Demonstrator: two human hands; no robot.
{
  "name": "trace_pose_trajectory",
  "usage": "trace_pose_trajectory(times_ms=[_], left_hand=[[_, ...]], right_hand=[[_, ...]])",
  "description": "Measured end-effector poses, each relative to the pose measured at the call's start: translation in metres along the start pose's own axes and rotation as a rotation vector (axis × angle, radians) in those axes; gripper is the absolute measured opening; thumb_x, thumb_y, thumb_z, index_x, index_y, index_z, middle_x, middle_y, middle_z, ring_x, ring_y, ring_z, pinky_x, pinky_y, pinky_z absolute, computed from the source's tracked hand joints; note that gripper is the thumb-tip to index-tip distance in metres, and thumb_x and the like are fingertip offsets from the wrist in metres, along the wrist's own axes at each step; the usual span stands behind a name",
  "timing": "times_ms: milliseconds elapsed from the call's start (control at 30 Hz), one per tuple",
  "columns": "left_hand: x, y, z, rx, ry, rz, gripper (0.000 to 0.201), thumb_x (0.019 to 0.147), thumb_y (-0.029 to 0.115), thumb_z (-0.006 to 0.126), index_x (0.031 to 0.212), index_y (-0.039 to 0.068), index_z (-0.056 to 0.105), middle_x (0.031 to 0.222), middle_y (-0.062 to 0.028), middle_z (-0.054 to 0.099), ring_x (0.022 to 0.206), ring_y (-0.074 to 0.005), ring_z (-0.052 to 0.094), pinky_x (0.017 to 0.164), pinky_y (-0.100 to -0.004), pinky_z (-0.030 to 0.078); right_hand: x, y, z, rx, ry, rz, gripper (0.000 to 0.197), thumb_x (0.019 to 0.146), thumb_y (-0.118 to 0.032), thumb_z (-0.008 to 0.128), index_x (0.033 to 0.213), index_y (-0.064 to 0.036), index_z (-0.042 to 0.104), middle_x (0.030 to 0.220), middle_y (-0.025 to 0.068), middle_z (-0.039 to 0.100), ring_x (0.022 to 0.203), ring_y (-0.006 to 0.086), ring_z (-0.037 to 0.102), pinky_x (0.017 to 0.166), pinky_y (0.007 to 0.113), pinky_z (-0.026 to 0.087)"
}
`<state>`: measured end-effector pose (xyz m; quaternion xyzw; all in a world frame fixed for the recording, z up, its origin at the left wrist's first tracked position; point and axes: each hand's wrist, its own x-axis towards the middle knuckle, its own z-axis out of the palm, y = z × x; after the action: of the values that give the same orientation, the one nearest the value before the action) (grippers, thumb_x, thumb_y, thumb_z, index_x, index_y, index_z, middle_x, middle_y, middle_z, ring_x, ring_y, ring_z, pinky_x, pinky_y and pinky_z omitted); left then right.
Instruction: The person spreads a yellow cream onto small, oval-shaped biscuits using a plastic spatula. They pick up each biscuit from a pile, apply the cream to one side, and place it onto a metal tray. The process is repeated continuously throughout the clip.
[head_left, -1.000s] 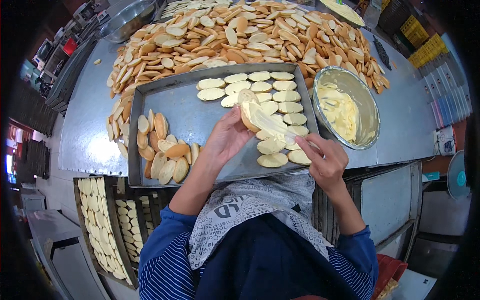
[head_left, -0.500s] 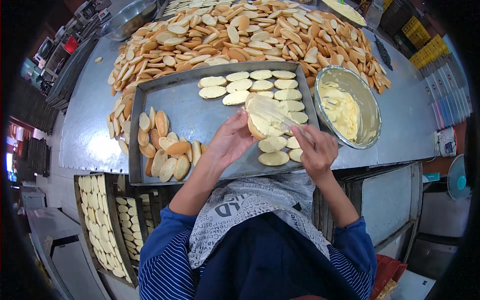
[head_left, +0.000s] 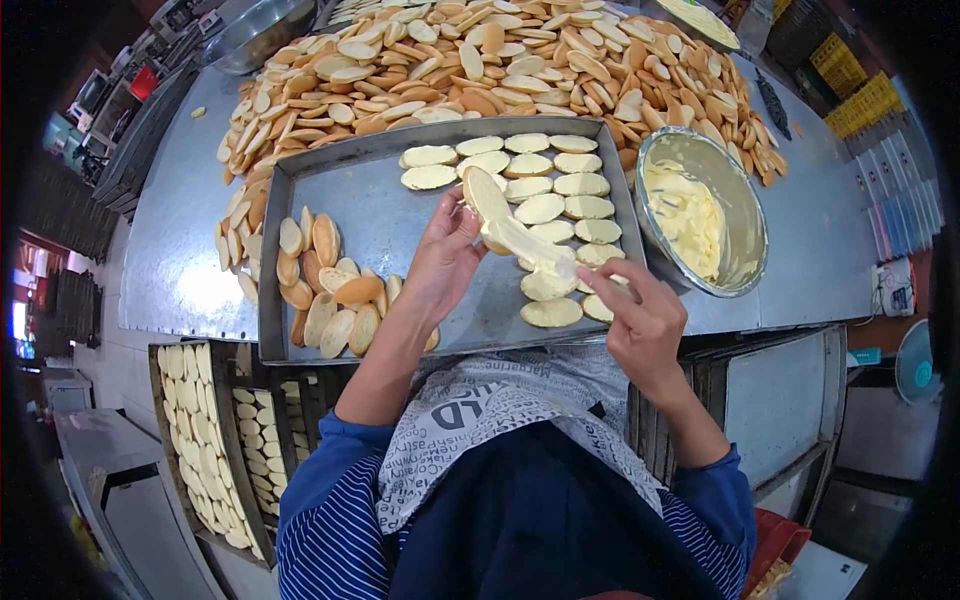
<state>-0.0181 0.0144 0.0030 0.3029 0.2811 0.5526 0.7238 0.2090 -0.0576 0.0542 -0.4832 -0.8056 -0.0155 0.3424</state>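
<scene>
Above the tray (head_left: pixel 365 205), the left hand (head_left: pixel 446 262) is pinched on a bread slice (head_left: pixel 484 194); the right hand (head_left: pixel 646 325) is closed around a spreader (head_left: pixel 537 247). Spreading seems in hand; the next stroke probably calls for light pressure.

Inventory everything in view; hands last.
table: one, grey metal, centre
tray: one, grey metal, table's front edge
coated slices: many, pale yellow, tray's right
plain slices: over ten, tan, tray's left
bread pile: uncountable, golden and pale, behind tray
cream bowl: one, metal, right of tray
steel bowl: one, silver, top left
crates: at least two, yellow, upper right
racked slices: many, pale yellow, lower left
apron: one, white, printed, waist
held slice: one, pale, golden crust, above tray
spreader: one, translucent, against held slice
background rest: too small to tell
left hand: one, blue-sleeved, holding slice
right hand: one, blue-sleeved, gripping spreader
</scene>
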Motion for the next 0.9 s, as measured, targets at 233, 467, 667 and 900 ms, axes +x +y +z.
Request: trace_pose_trajectory(times_ms=[233, 467, 667, 900], left_hand=[[0.002, 0.002, -0.01, 0.005, 0.023, 0.032, 0.043, 0.093, 0.02, 0.055, 0.131, 0.011, 0.036, 0.122, -0.0024, 0.049, 0.11, -0.0146, 0.05, 0.094, -0.033, 0.041], [0.005, 0.002, -0.013, 0.179, 0.07, 0.041, 0.038, 0.095, 0.023, 0.053, 0.127, 0.01, 0.039, 0.118, -0.0035, 0.048, 0.106, -0.0137, 0.049, 0.093, -0.0323, 0.04], [0.007, 0.013, -0.007, 0.341, 0.143, 0.035, 0.04, 0.097, 0.026, 0.049, 0.13, 0.007, 0.037, 0.116, -0.0051, 0.047, 0.106, -0.0146, 0.048, 0.093, -0.0337, 0.04], [0.01, 0.007, -0.008, 0.202, 0.063, -0.04, 0.043, 0.098, 0.024, 0.044, 0.136, 0.008, 0.031, 0.13, -0.0065, 0.045, 0.114, -0.0157, 0.049, 0.095, -0.0333, 0.041]], right_hand=[[-0.003, 0.002, -0.007, 0.027, 0.021, 0.04, 0.055, 0.058, 0.008, 0.053, 0.104, -0.0163, 0.071, 0.092, 0.0038, 0.064, 0.073, 0.0223, 0.062, 0.06, 0.033, 0.047], [-0.001, 0.005, 0.003, -0.008, -0.054, -0.004, 0.057, 0.057, 0.008, 0.051, 0.104, -0.0173, 0.071, 0.093, 0.0018, 0.064, 0.071, 0.0227, 0.06, 0.063, 0.033, 0.047], [-0.009, 0.016, -0.001, 0.119, -0.055, 0.186, 0.056, 0.06, 0.011, 0.051, 0.103, -0.0174, 0.071, 0.092, 0.0029, 0.064, 0.062, 0.0204, 0.056, 0.059, 0.03, 0.045], [-0.007, 0.022, -0.003, 0.289, -0.019, 0.315, 0.055, 0.061, 0.014, 0.05, 0.101, -0.016, 0.072, 0.093, 0.0042, 0.064, 0.058, 0.0192, 0.054, 0.057, 0.028, 0.045]])
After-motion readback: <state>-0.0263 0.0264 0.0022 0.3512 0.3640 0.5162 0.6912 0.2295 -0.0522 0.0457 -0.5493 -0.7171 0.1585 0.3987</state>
